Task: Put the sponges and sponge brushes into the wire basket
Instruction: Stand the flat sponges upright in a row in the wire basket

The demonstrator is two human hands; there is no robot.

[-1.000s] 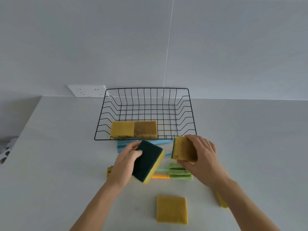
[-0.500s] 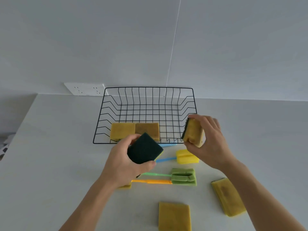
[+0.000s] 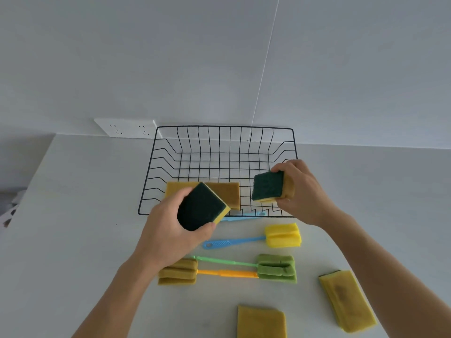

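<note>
Two sponges (image 3: 202, 191) already lie flat inside the basket (image 3: 224, 152), side by side near its front wall. The left hand (image 3: 170, 230) grips a sponge with its dark green side up (image 3: 201, 207), held over the basket's front edge. The right hand (image 3: 302, 191) pinches another sponge (image 3: 269, 186), with its green side facing left, above the right part of the basket. Both hands have their fingers closed tight around their sponges.

To do this step well, each hand should go past the front wire and lower its sponge onto a bare spot on the basket floor, next to the two there, then let go. Dropping from high up could make a sponge bounce out.

Still on the table (image 3: 73, 240) are two more sponges (image 3: 261, 322) and some sponge brushes (image 3: 280, 235), just in front of the basket.
</note>
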